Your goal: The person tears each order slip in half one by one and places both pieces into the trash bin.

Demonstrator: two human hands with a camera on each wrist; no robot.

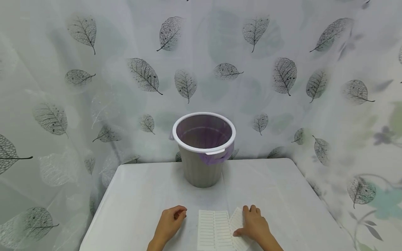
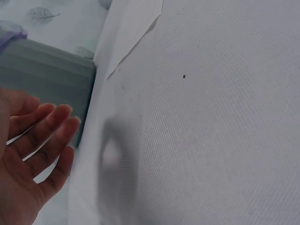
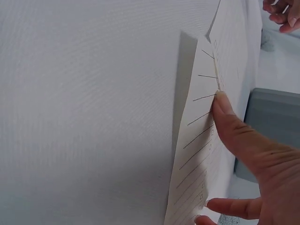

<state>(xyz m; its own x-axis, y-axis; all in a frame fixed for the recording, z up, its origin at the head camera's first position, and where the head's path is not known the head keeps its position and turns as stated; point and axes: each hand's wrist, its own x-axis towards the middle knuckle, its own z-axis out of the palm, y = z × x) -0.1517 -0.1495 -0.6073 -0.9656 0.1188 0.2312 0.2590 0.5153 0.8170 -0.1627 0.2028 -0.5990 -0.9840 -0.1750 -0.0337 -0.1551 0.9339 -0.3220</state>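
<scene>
My right hand (image 1: 255, 225) holds a narrow printed paper strip (image 1: 237, 219) at the front of the table. Its thumb lies at the strip's left side and its fingers at the far side. In the right wrist view the strip (image 3: 192, 140) shows ruled lines and small boxes, and one long edge casts a shadow on the cloth. Left of it lies a wider printed paper sheet (image 1: 215, 226) with two columns, and the strip slants away from it. My left hand (image 1: 168, 223) hovers left of the sheet, its fingers loosely curled and empty.
A grey bin (image 1: 201, 170) with a white rim and a purple liner stands upright at the back middle of the table. White cloth (image 1: 135, 195) covers the tabletop. Leaf-patterned curtains (image 1: 204, 52) hang behind and on both sides.
</scene>
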